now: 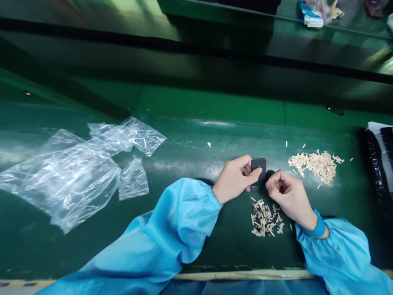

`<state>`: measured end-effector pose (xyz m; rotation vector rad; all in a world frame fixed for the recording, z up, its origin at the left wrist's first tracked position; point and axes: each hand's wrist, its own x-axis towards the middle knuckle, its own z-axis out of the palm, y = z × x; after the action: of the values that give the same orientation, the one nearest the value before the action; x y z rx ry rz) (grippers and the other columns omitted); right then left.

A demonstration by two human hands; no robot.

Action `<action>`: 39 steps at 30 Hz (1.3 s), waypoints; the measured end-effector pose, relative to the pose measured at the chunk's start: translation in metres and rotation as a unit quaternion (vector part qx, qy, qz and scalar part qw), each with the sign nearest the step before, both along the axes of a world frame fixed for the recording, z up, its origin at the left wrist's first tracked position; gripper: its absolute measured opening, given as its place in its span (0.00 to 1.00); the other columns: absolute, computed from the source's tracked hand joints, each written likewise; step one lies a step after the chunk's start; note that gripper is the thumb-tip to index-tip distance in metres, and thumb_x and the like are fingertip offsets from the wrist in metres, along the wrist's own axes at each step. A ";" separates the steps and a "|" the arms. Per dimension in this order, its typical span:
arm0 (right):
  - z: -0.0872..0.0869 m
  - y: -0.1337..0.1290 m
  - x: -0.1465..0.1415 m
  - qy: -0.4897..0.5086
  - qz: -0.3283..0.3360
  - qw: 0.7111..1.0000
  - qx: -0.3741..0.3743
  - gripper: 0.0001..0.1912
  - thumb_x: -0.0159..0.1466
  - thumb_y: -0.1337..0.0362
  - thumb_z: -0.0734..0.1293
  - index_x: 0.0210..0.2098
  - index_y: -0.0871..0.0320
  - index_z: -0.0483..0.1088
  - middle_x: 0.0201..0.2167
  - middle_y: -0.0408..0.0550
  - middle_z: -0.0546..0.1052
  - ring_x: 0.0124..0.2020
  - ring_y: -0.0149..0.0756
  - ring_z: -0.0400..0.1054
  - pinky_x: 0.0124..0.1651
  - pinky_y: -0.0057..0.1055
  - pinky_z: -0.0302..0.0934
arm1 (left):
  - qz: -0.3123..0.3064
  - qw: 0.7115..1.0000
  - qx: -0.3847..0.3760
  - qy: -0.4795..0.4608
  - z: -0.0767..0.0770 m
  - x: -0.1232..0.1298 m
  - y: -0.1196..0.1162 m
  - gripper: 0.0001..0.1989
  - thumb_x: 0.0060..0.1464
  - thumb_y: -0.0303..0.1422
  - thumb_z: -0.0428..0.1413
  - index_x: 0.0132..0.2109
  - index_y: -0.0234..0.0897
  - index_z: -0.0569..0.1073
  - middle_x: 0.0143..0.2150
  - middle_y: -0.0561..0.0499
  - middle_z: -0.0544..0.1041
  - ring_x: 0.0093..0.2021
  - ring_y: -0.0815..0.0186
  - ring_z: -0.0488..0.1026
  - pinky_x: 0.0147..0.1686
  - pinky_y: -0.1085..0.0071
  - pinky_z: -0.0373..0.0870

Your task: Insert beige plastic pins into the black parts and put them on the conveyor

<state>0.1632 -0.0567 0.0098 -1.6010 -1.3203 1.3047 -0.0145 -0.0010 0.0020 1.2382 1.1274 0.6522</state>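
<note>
My left hand (236,177) grips a small flat black rectangular piece (258,169), thumb on its face and fingers behind. Close by on its right, my right hand (287,192) is closed, thumb and forefinger pinched together near the piece's edge. Whatever the pinch holds, if anything, is too small to make out. Just below both hands lies a loose pile of small tan and black strips (266,219). Farther right is a larger heap of pale tan bits (321,166). A blue band circles my right wrist, and blue sleeves cover both arms.
Crumpled clear plastic bags (82,176) spread over the left of the green tabletop (190,164). At the far right edge stand black trays (379,172). A raised shelf (196,61) runs across the back, with a blue-and-white packet (312,14) at its upper right.
</note>
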 end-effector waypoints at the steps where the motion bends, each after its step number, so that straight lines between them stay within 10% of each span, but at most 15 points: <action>1: 0.000 0.000 0.000 0.003 0.001 1.000 0.000 0.02 0.55 0.67 0.67 0.26 0.57 0.70 0.20 0.39 0.69 0.20 0.28 0.58 0.23 0.26 0.52 | 0.000 1.000 0.001 0.000 0.000 0.000 0.000 0.14 0.54 0.36 0.58 0.27 0.39 0.61 0.19 0.57 0.71 0.15 0.73 0.68 0.15 0.79 0.62; 39: 0.000 0.002 0.002 0.003 -0.007 1.000 -0.011 0.08 0.59 0.60 0.69 0.27 0.57 0.70 0.19 0.38 0.64 0.21 0.28 0.53 0.24 0.27 0.48 | -0.016 0.999 -0.011 -0.028 -0.002 -0.004 0.002 0.16 0.55 0.40 0.59 0.28 0.39 0.60 0.20 0.59 0.69 0.15 0.72 0.69 0.16 0.78 0.60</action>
<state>0.1649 -0.0544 0.0097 -1.6185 -1.2923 1.3182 -0.0186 0.0012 0.0002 1.2101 1.0641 0.6442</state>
